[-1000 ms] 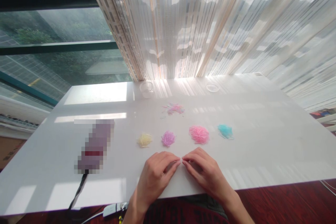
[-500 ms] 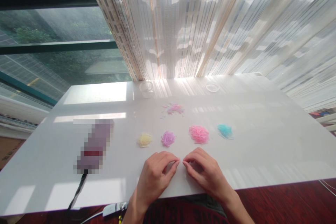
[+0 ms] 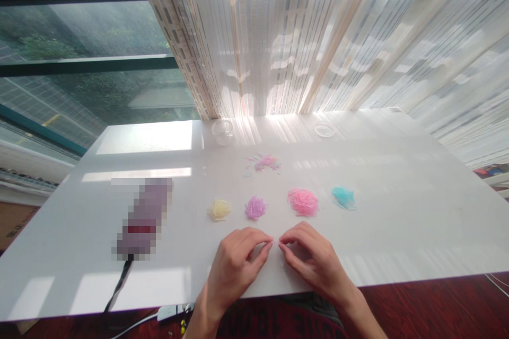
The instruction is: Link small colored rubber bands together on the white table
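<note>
Just ahead of the left hand (image 3: pixel 239 254), on the white surface (image 3: pixel 397 222): purple pile (image 3: pixel 256 207). Just ahead of the right hand (image 3: pixel 312 251), close to the knuckles: pink pile (image 3: pixel 303 202). Both made of loose, thin pieces. Thumb and fingertips pinched together on each hand, the two sets of tips facing across a small gap. Cannot tell of any piece caught in either pinch.

Could scatter the pink pile with a slight forward push of the right hand. Could mix colours with a sideways sweep of the left hand into the yellow pile (image 3: pixel 219 210), ahead and to its left, or of the right hand into the blue pile (image 3: pixel 343 198), ahead and to its right. Could lose a pale piece from a loose pinch, hard to spot on white. Farther ahead, between the hands: mixed pile (image 3: pixel 265 162), ragged-edged, liable to spread under a dragging finger. Well ahead of both hands: tub (image 3: pixel 222 135) and lid (image 3: pixel 325 130), clear, easily knocked in a long reach.

No label legible on either. Left of the left hand: pixelated item (image 3: pixel 143 217), unreadable. Behind both hands: shirt (image 3: pixel 286 323), seemingly lettered with "18", otherwise unclear.
</note>
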The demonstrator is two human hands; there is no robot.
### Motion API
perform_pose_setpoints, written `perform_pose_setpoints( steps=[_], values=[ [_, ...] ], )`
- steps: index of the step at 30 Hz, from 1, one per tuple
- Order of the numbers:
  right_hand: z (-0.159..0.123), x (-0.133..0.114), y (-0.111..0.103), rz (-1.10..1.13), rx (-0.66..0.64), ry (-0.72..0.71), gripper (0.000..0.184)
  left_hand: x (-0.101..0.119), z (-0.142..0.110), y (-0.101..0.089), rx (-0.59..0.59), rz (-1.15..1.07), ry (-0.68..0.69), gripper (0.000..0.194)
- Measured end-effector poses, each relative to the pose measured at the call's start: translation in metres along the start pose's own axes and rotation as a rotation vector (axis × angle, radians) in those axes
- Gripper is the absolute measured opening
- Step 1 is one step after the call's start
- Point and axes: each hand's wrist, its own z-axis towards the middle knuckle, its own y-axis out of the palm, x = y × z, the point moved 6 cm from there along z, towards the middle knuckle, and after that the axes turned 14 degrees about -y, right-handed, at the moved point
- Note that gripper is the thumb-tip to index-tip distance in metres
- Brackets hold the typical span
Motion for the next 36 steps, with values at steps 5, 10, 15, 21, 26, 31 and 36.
perform_pose_setpoints(
  steps=[5, 10, 15, 21, 26, 31, 36],
  values=[
    [0.0, 0.0003, 0.0, 0.007, -0.001, 0.003, 0.01, 0.0012, -0.0004, -0.0009, -0.002, -0.009, 0.003, 0.007],
    [-0.0005, 0.0014, 0.0004, 0.007, 0.0, 0.01, 0.01, 0.0, -0.0008, -0.0003, -0.011, 0.0, -0.008, 0.007],
    [-0.0004, 0.0016, 0.0007, 0.0, 0.002, 0.007, 0.01, -0.0004, -0.0007, 0.0004, -0.011, 0.004, -0.005, 0.007],
    [0.0015, -0.0008, -0.0006, -0.006, -0.005, 0.005, 0.01, 0.0027, -0.0001, -0.0007, -0.006, 0.014, -0.002, 0.01],
    [0.0009, -0.0022, -0.0003, 0.014, -0.011, -0.006, 0.008, 0.0045, -0.0005, -0.0002, -0.013, 0.023, 0.013, 0.011],
    [-0.0015, 0.0003, 0.0022, 0.022, -0.045, 0.013, 0.008, 0.0054, -0.0008, 0.0001, -0.02, 0.03, 0.026, 0.011],
    [-0.0014, 0.0007, 0.0025, 0.021, -0.063, 0.014, 0.008, 0.0055, -0.0001, 0.0007, -0.022, 0.041, 0.025, 0.01]
  ],
)
